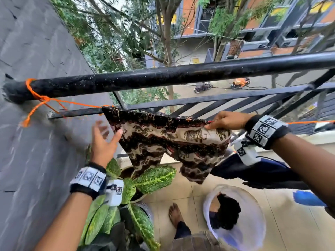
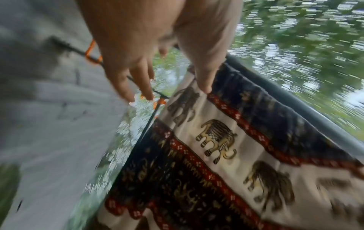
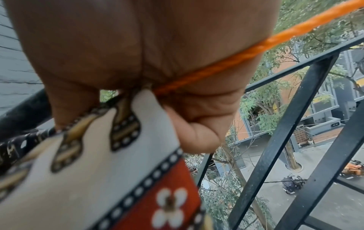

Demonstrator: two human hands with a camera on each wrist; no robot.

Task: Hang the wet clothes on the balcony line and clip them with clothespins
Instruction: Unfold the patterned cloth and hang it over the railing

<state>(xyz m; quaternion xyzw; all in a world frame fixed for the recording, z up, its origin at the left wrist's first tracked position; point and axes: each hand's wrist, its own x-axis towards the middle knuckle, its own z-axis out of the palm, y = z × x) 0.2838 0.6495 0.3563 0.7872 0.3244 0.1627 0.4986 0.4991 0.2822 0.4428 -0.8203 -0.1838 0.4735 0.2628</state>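
Right hand (image 1: 227, 121): fingers (image 3: 199, 137) pinch the elephant-print cloth (image 1: 163, 140) together with the orange line (image 3: 246, 48), at the cloth's right top corner. Left hand (image 1: 102, 140): fingers (image 2: 138, 84) spread and released, thumb tip touching the cloth's left edge. Cloth is draped over the line, just inside the black railing (image 1: 181, 75). Below the fingers, a white basket (image 1: 253, 230) holds more dark clothes. No clothespin visible. Risk: unpinned, the wet cloth may slide along or off the sagging line once the pinch lets go.
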